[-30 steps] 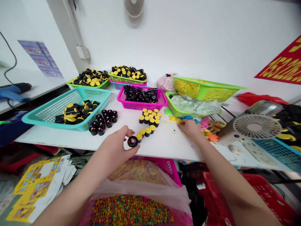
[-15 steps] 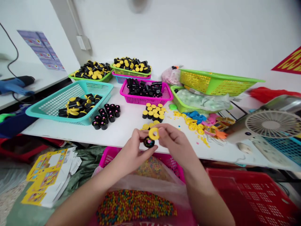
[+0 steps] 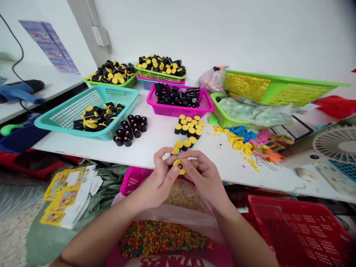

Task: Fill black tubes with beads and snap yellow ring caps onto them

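Above the table's front edge, my left hand (image 3: 159, 182) is closed around a small black cylinder (image 3: 180, 166), mostly hidden by fingers. A yellow ring cap (image 3: 182, 171) lies over its top, the dark centre showing through the hole. My right hand (image 3: 200, 171) pinches the ring's right side with thumb and fingers. Just beyond my hands stand several yellow-topped black cylinders (image 3: 187, 144), with a larger group (image 3: 190, 128) behind. Uncapped black cylinders (image 3: 130, 129) with pink dots stand to the left. Below my hands lies a clear bag of coloured beads (image 3: 164, 237) over a pink basket (image 3: 130, 181).
A turquoise basket (image 3: 52, 122), a magenta basket (image 3: 178, 110) and green baskets (image 3: 133, 82) hold cylinders. Yellow, blue and pink small parts (image 3: 244, 142) lie at right, near a fan (image 3: 338, 144). Printed cardboard sheets (image 3: 66, 196) lie lower left; a red crate (image 3: 306, 222), lower right.
The yellow ring, held apart above the black cylinder before, now sits over its top. My hands have come closer together, and the view has shifted slightly.
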The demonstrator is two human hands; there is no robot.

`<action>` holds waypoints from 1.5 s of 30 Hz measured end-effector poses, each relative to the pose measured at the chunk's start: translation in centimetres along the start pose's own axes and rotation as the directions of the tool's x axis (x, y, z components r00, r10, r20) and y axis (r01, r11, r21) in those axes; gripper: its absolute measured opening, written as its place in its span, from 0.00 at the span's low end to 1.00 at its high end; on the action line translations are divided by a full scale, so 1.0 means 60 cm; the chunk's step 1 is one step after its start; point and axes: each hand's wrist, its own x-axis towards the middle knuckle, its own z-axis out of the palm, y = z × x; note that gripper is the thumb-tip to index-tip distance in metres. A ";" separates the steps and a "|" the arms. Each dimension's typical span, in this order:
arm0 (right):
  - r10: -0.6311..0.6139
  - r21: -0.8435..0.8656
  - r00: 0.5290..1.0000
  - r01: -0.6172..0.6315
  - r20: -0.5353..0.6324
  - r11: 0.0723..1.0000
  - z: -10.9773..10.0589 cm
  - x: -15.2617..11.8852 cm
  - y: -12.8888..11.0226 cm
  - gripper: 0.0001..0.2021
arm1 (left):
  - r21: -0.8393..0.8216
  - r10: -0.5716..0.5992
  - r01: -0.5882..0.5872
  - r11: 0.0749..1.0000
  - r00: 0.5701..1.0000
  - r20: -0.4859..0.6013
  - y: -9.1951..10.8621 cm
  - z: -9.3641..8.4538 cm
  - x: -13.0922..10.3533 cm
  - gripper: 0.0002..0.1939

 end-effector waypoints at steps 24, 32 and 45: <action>-0.603 -0.430 0.754 0.650 0.260 0.627 -0.024 -0.017 0.020 0.30 | -0.853 -0.400 0.360 0.377 0.894 0.201 0.022 0.047 0.019 0.21; -0.598 -0.282 0.762 0.648 0.249 0.708 -0.022 -0.029 0.004 0.28 | -0.824 -0.374 0.334 0.458 0.913 0.163 0.014 0.056 0.002 0.26; -0.230 0.310 0.914 0.124 0.335 0.943 -0.028 0.005 0.044 0.27 | 0.085 0.177 -0.226 0.970 0.906 0.384 0.026 -0.031 -0.007 0.11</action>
